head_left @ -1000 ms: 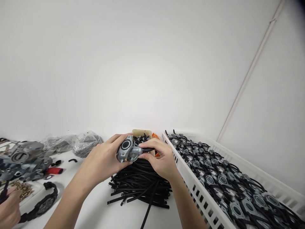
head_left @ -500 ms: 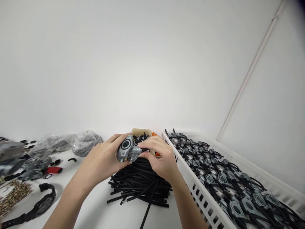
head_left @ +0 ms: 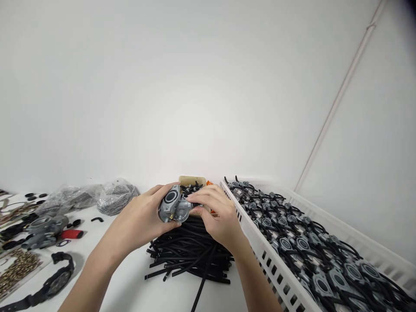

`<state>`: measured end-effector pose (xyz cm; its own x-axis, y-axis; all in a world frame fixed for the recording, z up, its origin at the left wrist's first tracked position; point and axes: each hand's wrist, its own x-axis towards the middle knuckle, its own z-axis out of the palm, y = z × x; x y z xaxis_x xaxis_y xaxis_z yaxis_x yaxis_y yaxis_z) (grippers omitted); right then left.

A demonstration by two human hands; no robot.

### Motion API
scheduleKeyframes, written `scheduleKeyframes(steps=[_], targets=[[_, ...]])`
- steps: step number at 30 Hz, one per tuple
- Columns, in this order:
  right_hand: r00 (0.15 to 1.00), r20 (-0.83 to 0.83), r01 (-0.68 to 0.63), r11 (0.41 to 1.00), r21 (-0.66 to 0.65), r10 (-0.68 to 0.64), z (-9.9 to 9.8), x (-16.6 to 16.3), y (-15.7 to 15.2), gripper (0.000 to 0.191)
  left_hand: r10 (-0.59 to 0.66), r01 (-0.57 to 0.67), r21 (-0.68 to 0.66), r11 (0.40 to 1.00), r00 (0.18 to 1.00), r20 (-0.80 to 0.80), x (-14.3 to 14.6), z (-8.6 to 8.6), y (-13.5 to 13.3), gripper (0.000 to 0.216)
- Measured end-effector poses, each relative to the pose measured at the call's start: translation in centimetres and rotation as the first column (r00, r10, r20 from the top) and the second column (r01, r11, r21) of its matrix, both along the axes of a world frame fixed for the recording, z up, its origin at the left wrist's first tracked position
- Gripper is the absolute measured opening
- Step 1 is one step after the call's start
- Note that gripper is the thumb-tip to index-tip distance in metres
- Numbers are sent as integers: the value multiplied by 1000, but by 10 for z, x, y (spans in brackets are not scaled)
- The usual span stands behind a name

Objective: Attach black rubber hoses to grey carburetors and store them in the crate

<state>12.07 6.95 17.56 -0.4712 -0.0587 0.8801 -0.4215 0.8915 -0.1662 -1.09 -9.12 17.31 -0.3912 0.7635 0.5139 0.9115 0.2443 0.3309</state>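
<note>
1. Carburetor: held up at the far end of the black hoses.
2. Left hand: gripping its left side, thumb underneath.
3. Right hand: thumb and fingers pinching a tube at its right end; tube mostly hidden.
4. Crate, right: filled with similar units.
5. Tub behind: small black parts.

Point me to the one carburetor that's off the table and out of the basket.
The carburetor held up in the left hand, with the right hand at its side. The others sit in the white basket.
</note>
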Motion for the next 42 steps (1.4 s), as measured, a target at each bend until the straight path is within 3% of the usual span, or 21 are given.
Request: scheduleKeyframes(steps=[14, 18, 22, 26, 28, 30, 34, 42], targets=[[999, 37, 11, 999, -39, -9, -2, -4, 1, 14, -15, 16, -20, 1000, 998, 67, 1, 2, -3, 68], [997, 44, 69, 980, -186, -62, -8, -10, -5, 17, -36, 33, 23, 999, 989, 140, 3, 5, -1, 66], [998, 59, 47, 853, -520, -18, -20, -25, -5, 32, -85, 54, 129, 990, 965, 249, 9, 7, 5, 64], [965, 44, -155, 703, -694, 257, -31, -39, 2, 63, -127, 44, 219, 975, 916, 379, 16, 2, 14, 60], [921, 114, -190, 684, -704, 374, -34, -40, 3, 73, -183, 66, 268, 961, 880, 438, 18, -5, 17, 54], [881, 239, -147, 716, -682, 409, -35, -39, -1, 78, -227, 70, 321, 945, 846, 482, 18, -15, 16, 54], [825, 423, -19, 766, -642, 375, -41, -36, -23, 72, -212, -19, 360, 933, 779, 590, 20, -43, -2, 85], [696, 606, 4, 842, -539, 385, -83, -43, -71, 59, -72, -293, 256, 921, 518, 852, 38, -124, -46, 106]])
